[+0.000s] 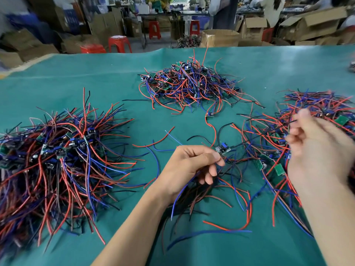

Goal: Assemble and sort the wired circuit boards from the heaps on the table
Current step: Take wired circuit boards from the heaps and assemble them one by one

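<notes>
Green mat covers the bench (pixel 115 77), cardboard boxes and red stools behind. Left hand (pixel 192 166) sits mid-bench, fingers curled round a bunch of wires (pixel 184 191), a small board (pixel 222 148) at its fingertips. Right hand (pixel 315 150) is raised and blurred over the right heap (pixel 269 143), fingers curled, pinching a thin black wire. Far heap (pixel 190 83) lies beyond; the big left heap (pixel 57 160) sits well apart.

Three heaps of red-blue-black wired circuit boards (pixel 189 83) on table.
</notes>
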Available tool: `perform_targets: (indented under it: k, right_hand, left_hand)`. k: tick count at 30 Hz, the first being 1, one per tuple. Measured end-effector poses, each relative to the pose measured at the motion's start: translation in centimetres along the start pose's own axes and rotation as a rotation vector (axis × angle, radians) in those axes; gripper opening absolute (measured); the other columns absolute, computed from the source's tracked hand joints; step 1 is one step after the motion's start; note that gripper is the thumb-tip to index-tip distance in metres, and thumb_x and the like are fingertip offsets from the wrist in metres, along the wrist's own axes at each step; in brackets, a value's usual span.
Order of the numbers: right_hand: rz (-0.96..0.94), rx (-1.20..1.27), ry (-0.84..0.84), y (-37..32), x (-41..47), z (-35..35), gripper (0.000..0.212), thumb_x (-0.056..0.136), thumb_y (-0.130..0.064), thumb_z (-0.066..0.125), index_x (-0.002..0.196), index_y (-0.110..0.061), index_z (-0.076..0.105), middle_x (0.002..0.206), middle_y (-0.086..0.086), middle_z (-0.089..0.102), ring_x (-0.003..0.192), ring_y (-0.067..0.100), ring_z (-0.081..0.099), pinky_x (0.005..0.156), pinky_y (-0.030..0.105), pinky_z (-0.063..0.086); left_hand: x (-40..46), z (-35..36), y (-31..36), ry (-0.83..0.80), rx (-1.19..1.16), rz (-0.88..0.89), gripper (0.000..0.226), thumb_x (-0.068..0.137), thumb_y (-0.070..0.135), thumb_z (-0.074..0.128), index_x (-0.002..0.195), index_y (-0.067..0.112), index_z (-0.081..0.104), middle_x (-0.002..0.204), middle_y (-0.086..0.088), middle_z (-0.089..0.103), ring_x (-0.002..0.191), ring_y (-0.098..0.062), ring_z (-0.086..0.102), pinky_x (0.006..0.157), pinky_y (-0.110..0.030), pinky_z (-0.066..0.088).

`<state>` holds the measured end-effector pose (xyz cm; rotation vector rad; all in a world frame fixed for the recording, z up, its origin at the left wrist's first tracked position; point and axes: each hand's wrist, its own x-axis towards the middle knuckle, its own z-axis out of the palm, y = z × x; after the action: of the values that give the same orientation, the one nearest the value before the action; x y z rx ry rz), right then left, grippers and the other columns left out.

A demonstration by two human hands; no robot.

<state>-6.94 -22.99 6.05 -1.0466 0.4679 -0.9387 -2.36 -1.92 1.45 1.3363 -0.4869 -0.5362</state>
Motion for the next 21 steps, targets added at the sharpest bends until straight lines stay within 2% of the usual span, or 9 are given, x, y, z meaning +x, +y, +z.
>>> perform_targets:
  k: [3, 5, 7, 9, 11, 13, 15, 18, 21]
  right_hand:
    - [-0.068, -0.141, 0.065, -0.9, 1.4, -0.9, 0.016, 0.102, -0.034, 0.059, 0.090, -0.024, 0.058, 0.082, -0.009, 0.058, 0.056, 0.001, 0.050, 0.048, 0.015, 0.035]
    - [-0.137, -0.242, -0.005, -0.8, 1.0, -0.8, 0.016, 0.098, -0.034, 0.060, 0.085, -0.027, 0.058, 0.075, -0.009, 0.059, 0.054, 0.001, 0.049, 0.047, 0.017, 0.035]
    - [-0.222, -0.441, -0.200, 0.3, -0.9, 0.2, 0.017, 0.091, -0.032, 0.065, 0.077, -0.023, 0.066, 0.065, -0.006, 0.066, 0.052, 0.005, 0.054, 0.047, 0.024, 0.040]
    - [-0.265, -0.683, -0.492, 1.9, -3.5, 1.4, 0.025, 0.087, -0.042, 0.067, 0.074, -0.020, 0.071, 0.067, -0.007, 0.072, 0.057, 0.010, 0.063, 0.056, 0.028, 0.049]
    - [-0.326, -0.789, -0.664, 3.3, -5.5, 1.8, 0.027, 0.088, -0.045, 0.070, 0.072, -0.023, 0.072, 0.067, -0.013, 0.072, 0.057, 0.006, 0.065, 0.059, 0.020, 0.050]
    - [-0.368, -0.799, -0.675, 4.0, -6.0, 1.8, 0.029, 0.087, -0.045, 0.070, 0.071, -0.021, 0.071, 0.062, -0.011, 0.069, 0.054, 0.007, 0.064, 0.057, 0.019, 0.047]
    - [-0.380, -0.785, -0.651, 4.1, -5.9, 1.7, 0.026, 0.087, -0.040, 0.073, 0.070, -0.021, 0.070, 0.058, -0.012, 0.068, 0.053, 0.005, 0.063, 0.057, 0.015, 0.043]
    - [-0.360, -0.749, -0.673, 4.1, -5.7, 1.6, 0.018, 0.087, -0.023, 0.079, 0.070, -0.020, 0.071, 0.059, -0.014, 0.069, 0.054, 0.000, 0.065, 0.058, 0.009, 0.042]
    - [-0.359, -0.686, -0.690, 4.2, -5.8, 1.7, 0.013, 0.088, -0.021, 0.078, 0.076, -0.019, 0.071, 0.063, -0.012, 0.070, 0.055, 0.003, 0.068, 0.057, 0.010, 0.045]
  left_hand:
    - [0.2, 0.0, 0.0, 0.118, -0.070, 0.031, 0.027, 0.097, 0.009, 0.057, 0.076, 0.014, 0.073, 0.067, -0.006, 0.062, 0.051, -0.011, 0.055, 0.046, -0.018, 0.040]
    - [0.4, 0.0, 0.0, 0.183, -0.104, 0.047, 0.032, 0.097, 0.008, 0.057, 0.072, 0.018, 0.075, 0.078, -0.008, 0.067, 0.055, -0.010, 0.056, 0.047, -0.019, 0.041]
    - [0.4, 0.2, -0.1, 0.190, -0.117, 0.051, 0.032, 0.096, 0.008, 0.058, 0.072, 0.019, 0.075, 0.088, -0.005, 0.073, 0.059, -0.010, 0.059, 0.048, -0.019, 0.044]
    - [0.4, 0.2, -0.2, 0.165, -0.111, 0.053, 0.023, 0.097, 0.007, 0.058, 0.080, 0.011, 0.072, 0.089, -0.005, 0.074, 0.064, -0.011, 0.064, 0.051, -0.019, 0.047]
    - [0.3, 0.1, -0.2, 0.129, -0.072, 0.063, 0.020, 0.097, 0.006, 0.056, 0.083, 0.004, 0.070, 0.079, -0.004, 0.072, 0.065, -0.010, 0.064, 0.054, -0.019, 0.049]
    - [0.1, 0.1, 0.0, 0.096, -0.018, 0.074, 0.023, 0.098, 0.006, 0.055, 0.080, 0.005, 0.069, 0.071, -0.003, 0.068, 0.063, -0.008, 0.061, 0.057, -0.019, 0.048]
    - [0.0, 0.2, 0.1, 0.085, 0.029, 0.078, 0.024, 0.099, 0.008, 0.056, 0.079, 0.002, 0.069, 0.072, -0.008, 0.067, 0.063, -0.010, 0.058, 0.058, -0.019, 0.047]
    - [-0.1, 0.2, 0.1, 0.077, 0.050, 0.096, 0.024, 0.099, 0.010, 0.058, 0.083, -0.005, 0.067, 0.076, -0.016, 0.065, 0.064, -0.015, 0.056, 0.059, -0.019, 0.047]
    - [0.0, 0.1, 0.0, 0.063, 0.012, 0.084, 0.025, 0.098, 0.011, 0.059, 0.084, -0.010, 0.064, 0.076, -0.015, 0.063, 0.066, -0.014, 0.059, 0.060, -0.020, 0.048]
